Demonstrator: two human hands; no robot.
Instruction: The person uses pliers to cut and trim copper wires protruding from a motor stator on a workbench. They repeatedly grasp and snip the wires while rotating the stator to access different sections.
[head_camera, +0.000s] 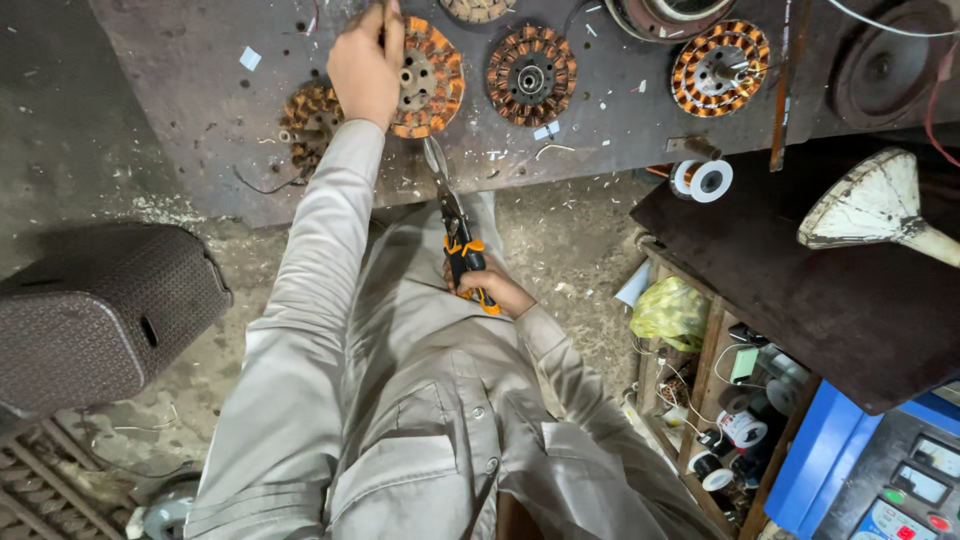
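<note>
Clothing: grey work shirt (420, 420) is filling the lower frame, nearest the camera, both sleeves reaching away from it
Right hand: right hand (490, 290) is wrapping shut around the orange-and-black handles of the snips (455, 225), held close to the body, blades pointing up toward the bench edge
Left hand: left hand (368, 65) is stretching out to the bench (180, 130) and resting closed on the near edge of the wound stator (428, 78); whether the fingers are pinching a wire cannot be told
Hands: well apart, one at the stator, one by the waist
Neighbours: smaller stator (308, 118) is lying just beside the wrist; another copper-wound stator (531, 75) is sitting to the right
Side clutter: white wire spool (708, 180) is perching at the bench corner
Risk: likely the snip tips, being near the left sleeve, could nick cloth or winding if raised carelessly; the stator could slide, since only one hand is steadying it
</note>
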